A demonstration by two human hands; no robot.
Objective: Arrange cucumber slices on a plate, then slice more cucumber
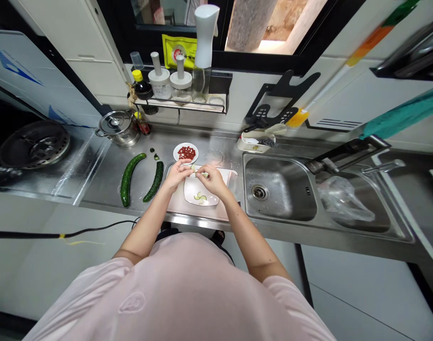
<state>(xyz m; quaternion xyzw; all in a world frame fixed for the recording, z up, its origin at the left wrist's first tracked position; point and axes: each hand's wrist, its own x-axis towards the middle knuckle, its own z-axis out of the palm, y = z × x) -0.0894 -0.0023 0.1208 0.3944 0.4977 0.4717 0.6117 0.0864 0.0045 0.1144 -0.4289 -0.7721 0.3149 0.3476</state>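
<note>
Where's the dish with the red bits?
In the head view, the dish sits on the counter left of centre, just beyond the left hand and white plate, and right of the two cucumbers.

Steel counter (99, 177), black-framed window (227, 28), white wall (236, 97)

Slices (199, 197) on a plate (209, 187), plate on a cutting board (177, 206), cucumbers (127, 179) at its nine o'clock, dish (196, 153) at eleven, pot (122, 135) at ten, sink (290, 192) at three

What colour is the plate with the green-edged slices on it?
White. The plate shows in the head view, the only one here.
</note>
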